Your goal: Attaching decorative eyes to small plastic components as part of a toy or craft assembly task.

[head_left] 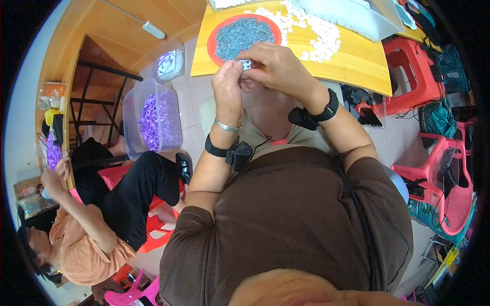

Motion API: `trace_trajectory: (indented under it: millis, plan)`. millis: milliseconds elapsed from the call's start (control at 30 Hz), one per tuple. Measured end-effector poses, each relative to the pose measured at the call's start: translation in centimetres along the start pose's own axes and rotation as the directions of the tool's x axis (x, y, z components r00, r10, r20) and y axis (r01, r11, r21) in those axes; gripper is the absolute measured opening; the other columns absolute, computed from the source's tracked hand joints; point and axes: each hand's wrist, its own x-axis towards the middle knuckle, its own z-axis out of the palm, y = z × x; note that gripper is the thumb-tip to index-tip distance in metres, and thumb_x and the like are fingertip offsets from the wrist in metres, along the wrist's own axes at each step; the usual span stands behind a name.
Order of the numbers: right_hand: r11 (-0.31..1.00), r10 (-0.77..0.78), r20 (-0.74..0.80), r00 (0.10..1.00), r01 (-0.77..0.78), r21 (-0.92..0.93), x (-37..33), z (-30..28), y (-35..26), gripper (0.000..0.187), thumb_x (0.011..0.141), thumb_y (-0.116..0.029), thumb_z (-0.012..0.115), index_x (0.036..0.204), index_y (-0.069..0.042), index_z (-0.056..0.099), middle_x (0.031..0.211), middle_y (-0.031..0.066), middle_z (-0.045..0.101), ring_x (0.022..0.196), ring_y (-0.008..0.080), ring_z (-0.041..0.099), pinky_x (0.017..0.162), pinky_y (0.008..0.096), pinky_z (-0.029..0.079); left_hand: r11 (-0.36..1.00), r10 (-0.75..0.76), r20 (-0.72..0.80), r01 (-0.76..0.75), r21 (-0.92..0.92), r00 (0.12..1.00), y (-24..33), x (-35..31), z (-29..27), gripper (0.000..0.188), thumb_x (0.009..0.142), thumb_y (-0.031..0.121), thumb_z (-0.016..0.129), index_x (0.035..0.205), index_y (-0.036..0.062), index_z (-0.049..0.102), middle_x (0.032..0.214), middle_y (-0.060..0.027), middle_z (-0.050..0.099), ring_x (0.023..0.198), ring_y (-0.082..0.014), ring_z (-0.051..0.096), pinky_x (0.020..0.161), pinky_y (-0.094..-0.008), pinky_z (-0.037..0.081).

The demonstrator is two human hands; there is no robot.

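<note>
Close together at the near edge of the yellow table (357, 76), both my hands pinch one small white plastic piece (246, 65) with dark round holes in it. My left hand (228, 81) grips its left side between thumb and finger. From the right, my right hand (275, 66) closes on it, and its curled fingers partly hide the piece. Just beyond my hands lies a round red tray (211, 50) heaped with small grey screws (242, 35). Loose white plastic pieces (324, 38) are scattered over the table to the right of the tray.
A translucent bin (352, 20) stands at the table's far side. On the floor to the left is a clear tub (133, 109) of purple pieces (155, 120), with a smaller container (170, 64) behind it. Red stools (413, 76) stand right. A co-worker (92, 239) sits at left.
</note>
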Motion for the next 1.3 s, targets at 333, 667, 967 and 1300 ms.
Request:
trace_trajectory:
  millis: [333, 667, 967, 1300]
  plan:
    - [1.000, 0.005, 0.020, 1.000, -0.005, 0.002, 0.2, -0.6, -0.5, 0.017, 0.075, -0.018, 0.062, 0.086, -0.006, 0.065, 0.078, 0.0099, 0.065, 0.072, 0.0265, 0.062, 0.065, 0.0334, 0.049, 0.995, 0.098, 0.033, -0.098, -0.001, 0.995, 0.0, -0.1, 0.0, 0.021, 0.088, 0.015, 0.045, 0.078, 0.0005, 0.056, 0.064, -0.0044, 0.056, 0.053, -0.0097, 0.051, 0.049, -0.0211, 0.039]
    - [0.997, 0.061, -0.021, 0.998, -0.060, 0.050, -0.4, 0.7, -0.5, 0.013, 0.077, -0.015, 0.059, 0.081, -0.004, 0.063, 0.073, 0.0111, 0.063, 0.067, 0.0278, 0.062, 0.058, 0.0347, 0.048, 0.994, 0.108, -0.011, -0.108, 0.008, 0.994, -0.8, 0.0, -0.6, 0.020, 0.088, 0.013, 0.046, 0.078, -0.0004, 0.057, 0.062, -0.0038, 0.056, 0.050, -0.0090, 0.050, 0.046, -0.0204, 0.039]
    - [0.985, 0.158, -0.063, 0.985, -0.161, -0.054, 1.4, -4.1, 2.4, 0.025, 0.074, -0.019, 0.070, 0.093, -0.004, 0.066, 0.072, 0.0107, 0.064, 0.059, 0.0159, 0.060, 0.057, 0.0266, 0.048, 0.997, 0.072, 0.055, -0.074, 0.037, 0.996, -0.5, 0.5, -1.3, 0.023, 0.089, 0.020, 0.045, 0.078, 0.0020, 0.055, 0.062, -0.0053, 0.054, 0.052, -0.0122, 0.050, 0.049, -0.0225, 0.040]
    - [0.541, -0.365, -0.271, 0.891, -0.034, -0.840, 7.0, -13.9, 9.3, 0.039, 0.071, -0.010, 0.068, 0.107, -0.001, 0.058, 0.094, 0.0169, 0.062, 0.077, 0.0333, 0.060, 0.067, 0.0356, 0.048, 0.996, 0.085, 0.033, -0.084, -0.018, 0.996, 0.4, 1.4, -2.0, 0.024, 0.089, 0.019, 0.045, 0.078, 0.0005, 0.056, 0.062, -0.0056, 0.054, 0.052, -0.0130, 0.051, 0.048, -0.0218, 0.039]
